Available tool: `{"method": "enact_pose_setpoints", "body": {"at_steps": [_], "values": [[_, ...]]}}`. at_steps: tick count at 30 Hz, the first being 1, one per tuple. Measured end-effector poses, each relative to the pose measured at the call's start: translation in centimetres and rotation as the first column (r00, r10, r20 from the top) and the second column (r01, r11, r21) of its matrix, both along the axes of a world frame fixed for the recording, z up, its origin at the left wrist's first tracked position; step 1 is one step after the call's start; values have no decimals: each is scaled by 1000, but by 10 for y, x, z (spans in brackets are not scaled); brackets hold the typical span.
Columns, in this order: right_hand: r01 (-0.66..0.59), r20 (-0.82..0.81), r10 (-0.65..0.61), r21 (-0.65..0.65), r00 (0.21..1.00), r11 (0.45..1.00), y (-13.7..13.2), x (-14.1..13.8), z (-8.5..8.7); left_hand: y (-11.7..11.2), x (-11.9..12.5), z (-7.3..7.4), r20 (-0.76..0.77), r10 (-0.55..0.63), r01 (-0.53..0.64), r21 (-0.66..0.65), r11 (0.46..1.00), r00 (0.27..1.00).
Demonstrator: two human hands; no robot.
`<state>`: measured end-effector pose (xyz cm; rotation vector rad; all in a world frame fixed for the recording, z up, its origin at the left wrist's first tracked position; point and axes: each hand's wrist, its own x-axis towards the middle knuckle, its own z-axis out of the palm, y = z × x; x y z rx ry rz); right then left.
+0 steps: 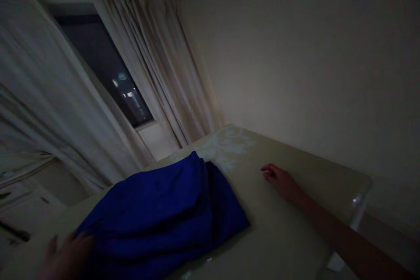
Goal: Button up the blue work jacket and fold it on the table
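Observation:
A blue cloth (157,201), folded in layers with loose creases, lies on the table (269,232) covered by a pale, shiny cover. At its left end, my left hand (67,256) is smeared by motion. Its thumb stands apart from the fingers, whose tips overlap the cloth's edge; contact is hard to make out. My right hand (278,179) is to the right of the cloth, apart from it, over the table top. Its fingers are curled in toward the thumb, and nothing shows in them.
Behind the table, long pale curtains (157,52) hang beside a dark window (108,70). A plain wall (295,61) runs along the table's far right side. The table's right corner (367,179) is rounded. White furniture (29,201) stands at the lower left. The room is dim.

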<state>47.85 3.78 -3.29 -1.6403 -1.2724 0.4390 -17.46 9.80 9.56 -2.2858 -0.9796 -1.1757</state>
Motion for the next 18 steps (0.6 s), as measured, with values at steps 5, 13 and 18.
{"method": "enact_pose_setpoints", "body": {"at_steps": [5, 13, 18], "values": [[-1, 39, 1, -3, 999, 1000, -4, -3, 7, -15, 165, -5, -354, 74, -141, -165, 976, 932], [4, 73, -1, -36, 997, 999, -14, -5, 18, -42, 389, -83, -305, -269, 17, -633, 774, 914], [41, 68, -37, -58, 997, 997, -8, 3, 8, 30, 333, -128, -207, -120, -61, -699, 713, 971]]}}
